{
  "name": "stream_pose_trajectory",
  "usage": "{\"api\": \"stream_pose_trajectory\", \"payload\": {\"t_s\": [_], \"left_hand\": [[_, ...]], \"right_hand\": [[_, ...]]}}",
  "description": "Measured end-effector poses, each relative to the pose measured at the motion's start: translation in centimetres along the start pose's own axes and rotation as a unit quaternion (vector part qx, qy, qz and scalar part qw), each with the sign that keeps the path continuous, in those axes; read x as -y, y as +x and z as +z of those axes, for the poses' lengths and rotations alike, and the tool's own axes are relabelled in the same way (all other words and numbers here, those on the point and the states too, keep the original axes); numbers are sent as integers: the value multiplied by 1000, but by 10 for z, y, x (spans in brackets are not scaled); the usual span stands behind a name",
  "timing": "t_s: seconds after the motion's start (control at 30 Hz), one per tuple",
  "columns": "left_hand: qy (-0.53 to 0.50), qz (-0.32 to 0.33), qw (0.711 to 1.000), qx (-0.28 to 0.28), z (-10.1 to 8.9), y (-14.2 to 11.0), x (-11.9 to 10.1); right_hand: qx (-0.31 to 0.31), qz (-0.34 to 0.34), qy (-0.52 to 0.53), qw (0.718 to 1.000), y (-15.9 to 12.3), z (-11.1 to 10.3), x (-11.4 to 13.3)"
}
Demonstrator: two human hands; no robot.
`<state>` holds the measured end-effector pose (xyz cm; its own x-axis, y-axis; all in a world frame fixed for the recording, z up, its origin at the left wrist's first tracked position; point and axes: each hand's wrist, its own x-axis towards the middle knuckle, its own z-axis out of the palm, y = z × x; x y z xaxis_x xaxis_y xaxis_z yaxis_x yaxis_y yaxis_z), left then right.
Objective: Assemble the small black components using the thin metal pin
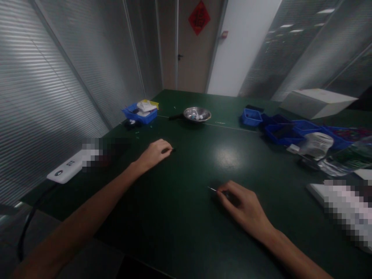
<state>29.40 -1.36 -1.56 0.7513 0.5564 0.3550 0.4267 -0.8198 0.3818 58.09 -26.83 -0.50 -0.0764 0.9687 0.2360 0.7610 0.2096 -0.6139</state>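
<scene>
Leftward, a thin silvery tool (212, 189) juts from the right grip (243, 204).

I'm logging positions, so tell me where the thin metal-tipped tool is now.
In the head view, the thin metal-tipped tool is right of centre, held in the right hand's fingers above the green table, its tip pointing left.

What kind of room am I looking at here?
Probably an office or meeting room used as a small workspace: slatted blinds run along both sides, a red diamond-shaped sign hangs on the door, and blue plastic bins sit on a big green table.
</scene>
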Motion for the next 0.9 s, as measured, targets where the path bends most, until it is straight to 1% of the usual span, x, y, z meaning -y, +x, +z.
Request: {"api": "stream_pose_trajectory", "payload": {"t_s": [0.07,0.13,0.2,0.27,0.4,0.53,0.8,0.9], "left_hand": [[-58,78,994,56,12,1,-43],[-91,152,978,109,24,-1,-81],[-100,209,962,144,32,-4,-107],[-116,231,954,149,37,-9,-120],[-161,210,955,135,40,-17,-121],[-165,182,961,123,41,-17,-121],[-161,175,961,144,42,-15,-122],[-167,173,959,150,42,-15,-121]], "right_hand": [[-8,-4,-4,1000,0,0,1],[-10,-4,-4,1000,1,0,1],[-9,-5,-6,1000,0,-1,1],[-5,-11,-10,1000,0,-1,1],[12,-25,-16,999,-1,-1,1],[30,-26,-31,999,-2,0,3],[32,-28,-59,997,-1,1,5],[18,-31,-41,999,2,4,9]]}}
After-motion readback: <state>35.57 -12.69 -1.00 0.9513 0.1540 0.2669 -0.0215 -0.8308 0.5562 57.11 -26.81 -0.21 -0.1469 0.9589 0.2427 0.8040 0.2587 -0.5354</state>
